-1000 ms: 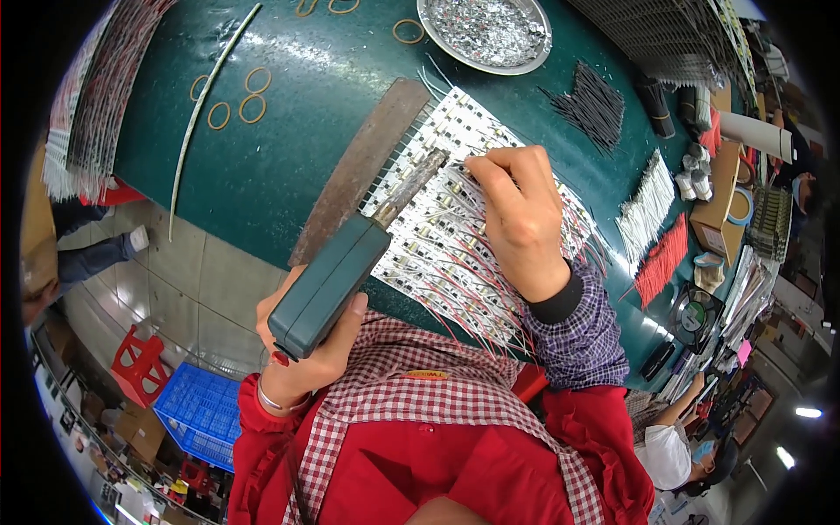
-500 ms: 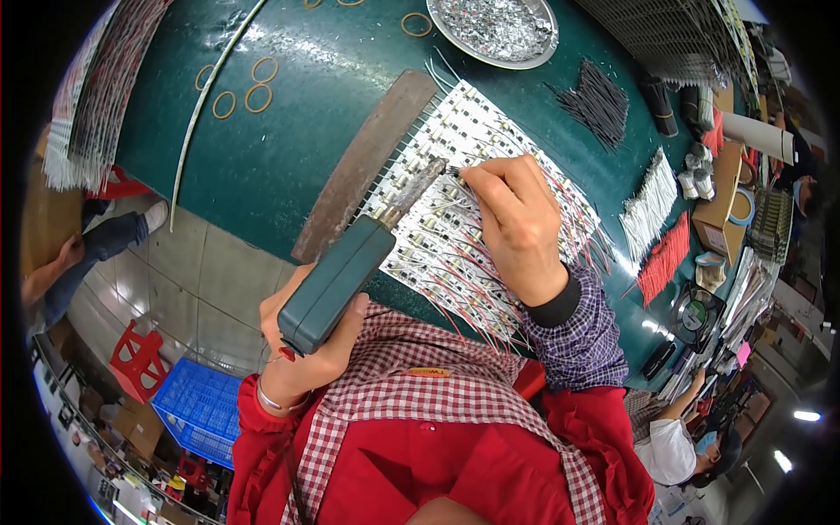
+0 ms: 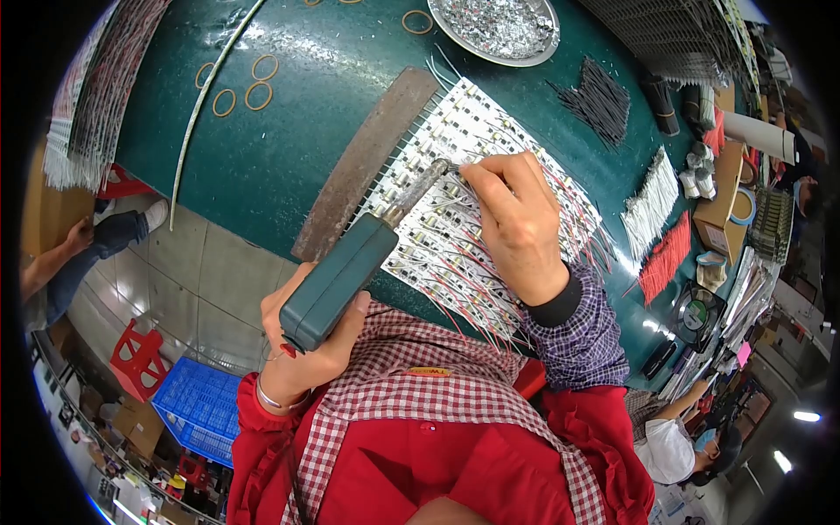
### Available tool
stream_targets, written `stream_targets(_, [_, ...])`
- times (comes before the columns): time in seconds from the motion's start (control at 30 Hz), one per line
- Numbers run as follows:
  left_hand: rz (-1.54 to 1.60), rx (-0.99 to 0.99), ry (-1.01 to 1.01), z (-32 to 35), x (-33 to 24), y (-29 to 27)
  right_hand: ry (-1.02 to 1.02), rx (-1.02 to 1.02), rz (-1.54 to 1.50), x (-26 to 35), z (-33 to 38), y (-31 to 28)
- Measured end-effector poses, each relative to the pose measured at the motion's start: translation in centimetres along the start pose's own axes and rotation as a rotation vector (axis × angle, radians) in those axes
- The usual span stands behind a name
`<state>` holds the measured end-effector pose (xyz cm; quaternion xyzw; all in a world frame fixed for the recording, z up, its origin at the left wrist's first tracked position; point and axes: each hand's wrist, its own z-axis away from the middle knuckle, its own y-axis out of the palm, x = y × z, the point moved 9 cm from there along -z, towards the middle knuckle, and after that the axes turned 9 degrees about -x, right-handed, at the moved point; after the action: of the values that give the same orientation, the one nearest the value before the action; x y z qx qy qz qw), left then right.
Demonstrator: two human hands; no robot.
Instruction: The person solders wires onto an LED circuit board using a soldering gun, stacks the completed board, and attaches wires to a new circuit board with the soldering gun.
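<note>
Since the earlier frame our right hand (image 3: 518, 223) has slid a little up the panel, and the iron's tip has followed it to a row nearer the far edge

Going left to right: at the far left a sheaf of long strip boards (image 3: 96, 96) hangs over the rim of the dark green table (image 3: 306, 131), with a white strip (image 3: 206, 114) and some tan rubber bands (image 3: 249, 83) lying beside it. Our left hand (image 3: 306, 350) is clenched around the green soldering iron (image 3: 337, 284), gripping it low on the body, which looks to us like a way to steer the metal tip (image 3: 420, 179) finely. A rusty flat bar (image 3: 363, 162) lies along the near-left edge of the panel of white LED strips (image 3: 472, 201), seemingly to weigh it flat. Our right hand rests on the panel, fingertips pinched on what appears to be a thin red lead wire (image 3: 464, 171) right at the tip, likely to steady it on its pad. Beyond lie a metal dish of scraps (image 3: 499, 26), a bundle of black wires (image 3: 599, 101), white wires (image 3: 652, 206) and red wires (image 3: 669, 258)
</note>
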<state>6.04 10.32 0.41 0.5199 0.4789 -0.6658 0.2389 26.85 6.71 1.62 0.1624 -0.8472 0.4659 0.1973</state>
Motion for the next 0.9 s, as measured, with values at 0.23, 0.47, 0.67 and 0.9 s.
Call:
stream_targets(0.23, [0.032,-0.064,-0.059,0.6,0.6,-0.6,-0.002,0.000,0.008,-0.1,0.1,0.1])
stream_targets(0.47, [0.002,-0.034,-0.015,0.6,0.1,-0.5,-0.021,-0.018,0.027,0.0,0.1,0.0])
stream_targets(0.67, [0.016,-0.009,0.018,0.2,-0.4,0.0,-0.018,-0.020,0.030,-0.1,0.2,0.0])
stream_targets(0.9, [0.024,-0.009,0.041,0.1,-0.2,0.4,-0.013,-0.016,0.037,0.0,0.3,0.1])
